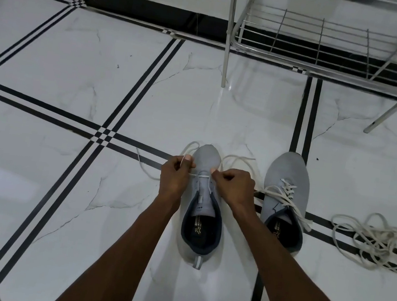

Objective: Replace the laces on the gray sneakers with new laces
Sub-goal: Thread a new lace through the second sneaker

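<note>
Gray sneaker point(202, 202), lower centre: one bottom bar of new lace point(204, 176) threaded, left hand point(176, 172) and right hand point(232, 184) each pinching an end. Second sneaker point(284, 200), right: laced, untied. Loose laces point(371, 241) far right (apparently removed).

Two gray sneakers are shown: the left sneaker point(204, 202) and the right sneaker point(286, 188). Two hands are seen, the left hand point(174, 175) and the right hand point(234, 184). One loose lace pile point(371, 241) and one metal rack point(335, 42) are counted.
</note>
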`<action>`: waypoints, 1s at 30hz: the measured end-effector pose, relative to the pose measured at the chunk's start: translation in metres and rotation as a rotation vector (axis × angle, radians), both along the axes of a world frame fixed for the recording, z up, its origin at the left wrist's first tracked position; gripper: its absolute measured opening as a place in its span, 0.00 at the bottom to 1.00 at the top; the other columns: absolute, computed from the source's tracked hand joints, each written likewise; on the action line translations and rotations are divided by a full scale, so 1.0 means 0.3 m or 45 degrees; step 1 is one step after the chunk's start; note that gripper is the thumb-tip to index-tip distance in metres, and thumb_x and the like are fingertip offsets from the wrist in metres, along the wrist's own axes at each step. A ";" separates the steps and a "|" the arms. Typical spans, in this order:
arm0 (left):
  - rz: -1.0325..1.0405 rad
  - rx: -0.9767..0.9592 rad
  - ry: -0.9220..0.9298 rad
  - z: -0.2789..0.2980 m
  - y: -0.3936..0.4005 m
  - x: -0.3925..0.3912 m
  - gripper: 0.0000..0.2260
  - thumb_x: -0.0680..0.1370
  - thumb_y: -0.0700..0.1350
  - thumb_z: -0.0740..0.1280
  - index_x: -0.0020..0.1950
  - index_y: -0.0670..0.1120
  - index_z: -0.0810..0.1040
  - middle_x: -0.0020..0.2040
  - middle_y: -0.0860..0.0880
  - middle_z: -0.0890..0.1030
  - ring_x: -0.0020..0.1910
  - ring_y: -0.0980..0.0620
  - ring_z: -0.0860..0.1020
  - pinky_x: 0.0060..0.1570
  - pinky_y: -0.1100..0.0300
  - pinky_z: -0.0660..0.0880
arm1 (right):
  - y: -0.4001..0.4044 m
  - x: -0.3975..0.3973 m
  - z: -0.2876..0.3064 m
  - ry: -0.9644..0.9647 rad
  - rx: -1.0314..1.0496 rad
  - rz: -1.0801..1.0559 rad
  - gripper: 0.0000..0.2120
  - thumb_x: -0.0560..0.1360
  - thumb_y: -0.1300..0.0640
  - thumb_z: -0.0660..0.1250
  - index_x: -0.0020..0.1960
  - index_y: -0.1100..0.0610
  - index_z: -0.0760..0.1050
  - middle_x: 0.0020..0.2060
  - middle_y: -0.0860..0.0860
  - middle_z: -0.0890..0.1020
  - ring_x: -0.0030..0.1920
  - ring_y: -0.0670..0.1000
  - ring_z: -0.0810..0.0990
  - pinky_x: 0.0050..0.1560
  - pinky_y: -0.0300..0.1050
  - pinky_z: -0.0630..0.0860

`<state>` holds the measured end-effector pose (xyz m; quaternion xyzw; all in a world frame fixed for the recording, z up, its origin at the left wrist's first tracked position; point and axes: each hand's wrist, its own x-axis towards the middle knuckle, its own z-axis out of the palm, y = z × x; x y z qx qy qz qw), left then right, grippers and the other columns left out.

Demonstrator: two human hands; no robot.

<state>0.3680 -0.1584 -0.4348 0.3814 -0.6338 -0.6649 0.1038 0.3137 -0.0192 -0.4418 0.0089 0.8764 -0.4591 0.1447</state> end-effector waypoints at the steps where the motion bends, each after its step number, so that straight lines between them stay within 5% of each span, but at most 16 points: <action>1: -0.007 0.007 0.010 0.006 0.003 -0.002 0.11 0.84 0.49 0.64 0.51 0.44 0.82 0.44 0.49 0.84 0.47 0.53 0.81 0.53 0.58 0.78 | -0.012 -0.002 -0.006 -0.067 -0.045 -0.058 0.14 0.73 0.43 0.74 0.35 0.53 0.81 0.31 0.45 0.83 0.35 0.45 0.81 0.37 0.41 0.76; 5: -0.066 0.007 0.022 0.028 0.003 -0.016 0.12 0.85 0.48 0.62 0.50 0.45 0.81 0.44 0.49 0.84 0.46 0.54 0.81 0.48 0.62 0.75 | -0.045 -0.036 0.014 -0.309 -0.250 -0.134 0.08 0.75 0.53 0.74 0.49 0.56 0.82 0.41 0.49 0.84 0.39 0.44 0.79 0.38 0.39 0.75; 10: -0.095 -0.009 0.057 0.080 -0.016 -0.040 0.14 0.86 0.47 0.60 0.56 0.39 0.81 0.44 0.49 0.82 0.42 0.59 0.80 0.46 0.67 0.74 | -0.064 -0.054 0.072 -0.580 -0.639 -0.262 0.07 0.79 0.53 0.69 0.48 0.54 0.84 0.49 0.52 0.86 0.45 0.48 0.78 0.41 0.40 0.72; 18: -0.197 -0.155 0.235 0.374 -0.065 -0.176 0.13 0.86 0.47 0.59 0.55 0.44 0.82 0.43 0.50 0.82 0.46 0.55 0.81 0.48 0.66 0.74 | -0.094 -0.174 0.398 -0.524 -0.942 -0.240 0.08 0.79 0.52 0.70 0.56 0.52 0.84 0.50 0.46 0.85 0.55 0.47 0.80 0.56 0.45 0.77; 24: -0.247 -0.261 0.347 0.557 -0.089 -0.225 0.13 0.86 0.47 0.59 0.54 0.45 0.82 0.42 0.52 0.82 0.42 0.63 0.80 0.39 0.76 0.73 | -0.118 -0.248 0.627 -0.168 -0.896 -0.117 0.11 0.79 0.53 0.70 0.59 0.56 0.82 0.45 0.45 0.87 0.57 0.46 0.81 0.64 0.49 0.72; 30: -0.251 -0.336 0.484 0.771 -0.093 -0.290 0.12 0.86 0.49 0.59 0.55 0.46 0.81 0.42 0.55 0.82 0.44 0.63 0.80 0.44 0.70 0.72 | -0.160 -0.295 0.836 0.000 -0.991 -0.011 0.07 0.80 0.54 0.68 0.54 0.53 0.84 0.46 0.50 0.87 0.49 0.49 0.84 0.58 0.50 0.81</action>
